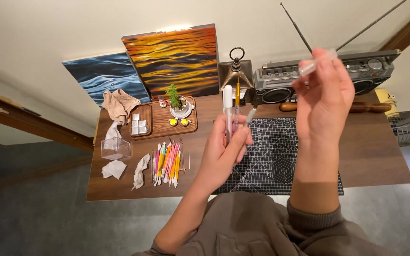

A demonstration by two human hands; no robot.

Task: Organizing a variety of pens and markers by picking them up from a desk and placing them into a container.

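While the left hand (224,151) grips a white pen (228,106) upright with other slim tools, clear of the bench (371,156), the right hand (323,102) pinches a clear cap (316,62) up high, apart from it. Below lies the cutting mat (276,156), with coloured tools (167,163) nearby.

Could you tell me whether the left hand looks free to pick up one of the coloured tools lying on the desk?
Probably not yet: the left hand already grips several pens, though nothing blocks the coloured tools.
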